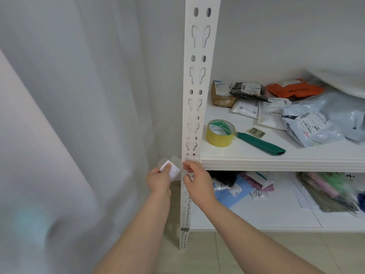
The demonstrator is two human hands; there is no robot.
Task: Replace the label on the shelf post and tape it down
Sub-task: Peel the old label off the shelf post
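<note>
A white slotted shelf post [197, 80] runs down the middle of the view. My left hand [159, 179] holds a small white label [173, 169] backed by clear tape, just left of the post at the middle shelf's height. My right hand [194, 178] rests its fingers on the post beside that tape, thumb and fingertips pinched at the tape's edge. A yellow tape roll [220, 133] with a green and white core sits on the middle shelf. Beside it lie a green-handled cutter [260, 144] and a dark label reading 03 [256, 132].
Several mailing parcels [308, 115] are piled at the back right of the middle shelf [276, 162]. More bags fill the lower shelf [276, 194]. A pale curtain [69, 115] hangs to the left. A small dark label [185, 229] sits low on the post.
</note>
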